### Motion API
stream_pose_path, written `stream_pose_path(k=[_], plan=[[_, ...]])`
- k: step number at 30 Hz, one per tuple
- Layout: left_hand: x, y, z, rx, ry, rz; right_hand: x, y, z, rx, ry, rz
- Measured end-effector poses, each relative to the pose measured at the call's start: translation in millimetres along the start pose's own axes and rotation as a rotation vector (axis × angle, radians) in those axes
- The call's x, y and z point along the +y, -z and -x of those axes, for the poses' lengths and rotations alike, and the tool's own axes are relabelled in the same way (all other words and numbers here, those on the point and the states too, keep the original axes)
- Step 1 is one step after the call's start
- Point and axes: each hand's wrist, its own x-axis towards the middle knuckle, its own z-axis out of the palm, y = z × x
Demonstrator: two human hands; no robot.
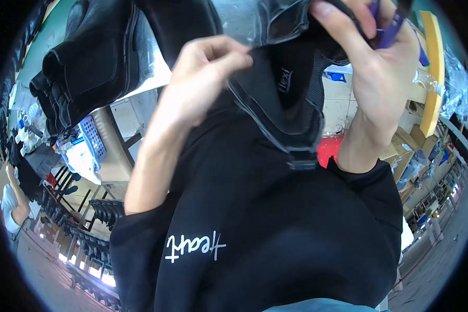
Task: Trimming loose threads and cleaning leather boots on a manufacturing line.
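A black boot (275,112) lies in front of my chest with its shaft opening toward me, so its dark lining and a small pale label show. My right hand (377,73) grips the boot's far right side with thumb and fingers. Purple-handled scissors (392,31) are also held in that hand, their blades mostly hidden. My left hand (205,78), slightly blurred, is pinched closed at the left edge of the opening. What lies between its fingertips, if anything, is too small to make out.
More black boots (93,67) lie on the worktable to the left. Below them is a blue plastic basket (92,138). A yellow strip (430,78) stands at the right, near clear plastic bags (457,86) and cardboard boxes (400,151). Another person (13,200) is at far left.
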Motion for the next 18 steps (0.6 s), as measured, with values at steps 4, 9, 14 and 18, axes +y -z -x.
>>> stream_pose_path(k=[4, 9, 14, 18], plan=[[7.5, 5.1, -29.3, -0.096, 0.128, 0.096, 68.0, -0.4, -27.6, -0.265, 0.424, -0.882], [10.5, -1.2, -34.4, -0.097, 0.211, -0.102, 35.3, 26.6, -21.1, -0.083, -0.109, 0.101], [-0.5, 2.9, -39.1, -0.102, 0.224, -0.048, 34.6, 34.1, -34.2, -0.208, -0.139, 0.029], [2.2, 3.8, -37.7, -0.08, 0.269, -0.052, 33.8, 37.5, -38.3, -0.245, -0.159, 0.068]])
